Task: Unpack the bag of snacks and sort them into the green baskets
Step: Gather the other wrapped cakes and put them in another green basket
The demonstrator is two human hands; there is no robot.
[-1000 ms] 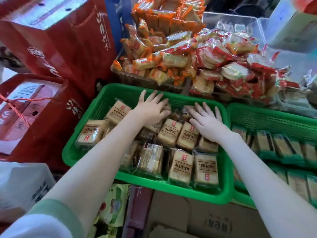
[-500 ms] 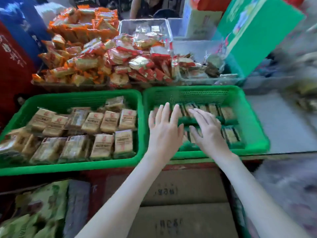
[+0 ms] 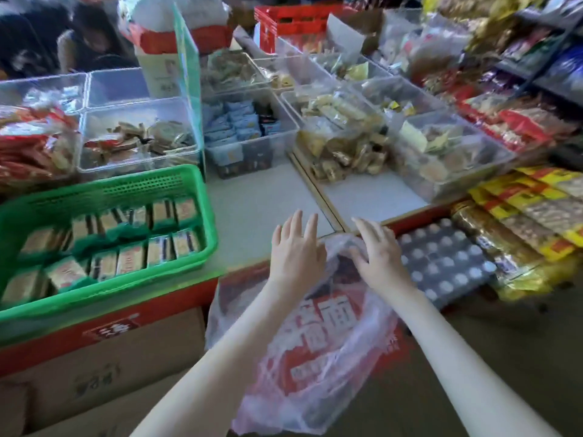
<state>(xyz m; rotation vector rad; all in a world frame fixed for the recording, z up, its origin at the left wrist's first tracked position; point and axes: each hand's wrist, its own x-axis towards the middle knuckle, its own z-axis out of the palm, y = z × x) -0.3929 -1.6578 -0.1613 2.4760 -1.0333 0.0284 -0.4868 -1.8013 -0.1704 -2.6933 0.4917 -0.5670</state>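
A green basket (image 3: 192, 181) at the left holds several wrapped snack packs (image 3: 131, 258) in rows. To its right, below the counter edge, hangs a translucent plastic bag (image 3: 318, 351) with red print and white characters. My left hand (image 3: 295, 250) hovers over the bag's top with its fingers straight and spread. My right hand (image 3: 377, 255) is also above the bag's top, fingers extended and slightly bent, its fingertips at the plastic. Neither hand grips anything.
Clear plastic bins (image 3: 138, 137) of mixed snacks fill the back of the grey counter (image 3: 265, 203). Yellow and red packets (image 3: 533, 209) and a dark dotted pack (image 3: 448, 260) lie at the right. Cardboard boxes (image 3: 104, 370) stand under the basket. A person (image 3: 88, 42) sits far left.
My view and both hands swung right, from the left basket across the right-hand green basket to the plastic bag beyond it. The first basket has left the view.
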